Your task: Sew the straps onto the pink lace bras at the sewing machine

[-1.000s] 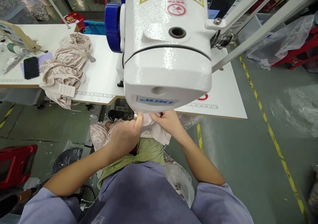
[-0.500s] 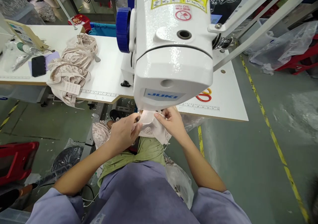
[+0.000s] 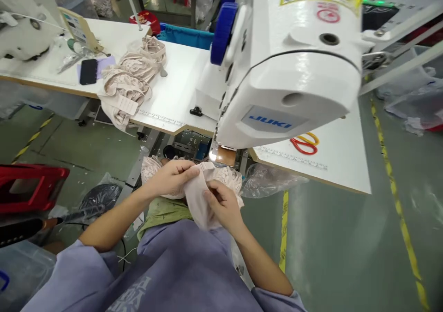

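Observation:
A pale pink bra [image 3: 196, 196] with lace cups lies across my lap, its smooth fabric band raised between both hands. My left hand [image 3: 173, 177] pinches the band's upper edge between thumb and fingers. Lower and to the right, my right hand [image 3: 223, 203] grips the same fabric, fingers curled in. Just beyond the hands is the lit needle area of a white sewing machine [image 3: 294, 81]; the fabric sits apart from it, on my side. Part of the bra hides behind my hands.
On the white table [image 3: 183, 81], a heap of pale pink bras [image 3: 129, 81] lies left, beside a black phone [image 3: 88, 71]. Red and yellow scissors [image 3: 304, 145] rest to the right. A red stool [image 3: 31, 187] stands on the floor at left; plastic film [image 3: 266, 180] hangs below the table.
Both hands have drawn the bra away from under the machine head, toward my body. The right hand has dropped lower on the fabric. My view has shifted left.

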Action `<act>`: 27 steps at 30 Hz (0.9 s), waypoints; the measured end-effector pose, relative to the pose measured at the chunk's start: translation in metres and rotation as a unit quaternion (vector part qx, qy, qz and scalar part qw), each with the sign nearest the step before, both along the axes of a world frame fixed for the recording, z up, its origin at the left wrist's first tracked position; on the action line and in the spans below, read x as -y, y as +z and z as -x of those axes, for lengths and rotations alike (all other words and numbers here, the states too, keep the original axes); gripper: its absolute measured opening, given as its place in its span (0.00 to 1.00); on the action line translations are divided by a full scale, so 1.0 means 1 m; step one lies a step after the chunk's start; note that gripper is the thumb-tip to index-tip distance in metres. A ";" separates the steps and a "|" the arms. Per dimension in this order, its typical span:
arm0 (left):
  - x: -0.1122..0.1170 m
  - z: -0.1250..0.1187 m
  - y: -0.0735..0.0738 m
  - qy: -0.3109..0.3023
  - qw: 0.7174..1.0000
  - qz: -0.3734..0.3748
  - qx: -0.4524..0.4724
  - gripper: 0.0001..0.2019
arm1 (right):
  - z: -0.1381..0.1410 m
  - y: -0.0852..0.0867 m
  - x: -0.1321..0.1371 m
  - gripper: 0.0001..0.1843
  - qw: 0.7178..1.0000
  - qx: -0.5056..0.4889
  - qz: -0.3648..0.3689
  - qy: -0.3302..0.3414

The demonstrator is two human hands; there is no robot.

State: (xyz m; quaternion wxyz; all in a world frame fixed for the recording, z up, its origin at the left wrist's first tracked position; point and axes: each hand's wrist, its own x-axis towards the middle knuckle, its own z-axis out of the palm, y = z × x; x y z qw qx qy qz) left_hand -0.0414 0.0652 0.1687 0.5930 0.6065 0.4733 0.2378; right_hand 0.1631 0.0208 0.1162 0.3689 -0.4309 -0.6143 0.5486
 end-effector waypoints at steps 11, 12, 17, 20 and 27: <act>0.010 0.030 -0.029 0.129 0.941 -0.146 -0.277 0.14 | 0.067 -0.054 -0.028 0.16 0.944 -0.212 0.176 -0.183; 0.012 0.026 -0.039 0.156 0.938 -0.139 -0.277 0.14 | 0.066 -0.060 -0.023 0.15 0.956 -0.176 0.128 -0.197; 0.021 0.004 -0.077 0.135 0.989 0.044 -0.048 0.20 | 0.057 -0.083 -0.005 0.08 0.984 0.042 -0.098 -0.144; 0.023 -0.003 -0.080 0.194 0.981 0.025 0.009 0.18 | 0.043 -0.085 0.002 0.10 0.985 0.122 -0.100 -0.076; 0.029 -0.006 -0.054 0.114 0.991 -0.047 -0.049 0.18 | 0.015 -0.055 0.000 0.18 0.979 0.139 -0.103 -0.109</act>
